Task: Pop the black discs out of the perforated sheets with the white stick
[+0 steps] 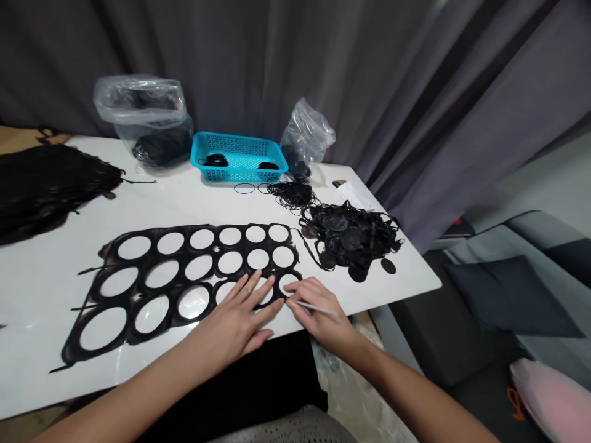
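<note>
A black rubber sheet [173,256] with rows of round holes lies flat on the white table. My left hand [240,317] rests on its near edge, palm down with fingers spread, covering part of the front row. At the sheet's near right corner, my right hand [318,307] pinches a thin pale stick [316,307], whose tip touches the rubber by the last hole. Whether those fingers also hold the sheet's edge I cannot make out. Beyond the right hand is a heap of black rubber discs and scraps [348,237].
A blue basket [240,174] with a few black rings stands at the back, between two clear plastic bags [143,117] [308,132]. Thin black rings [295,194] lie piled before it. Stacked black sheets [50,187] cover the far left. The white table [180,200] ends at my lap.
</note>
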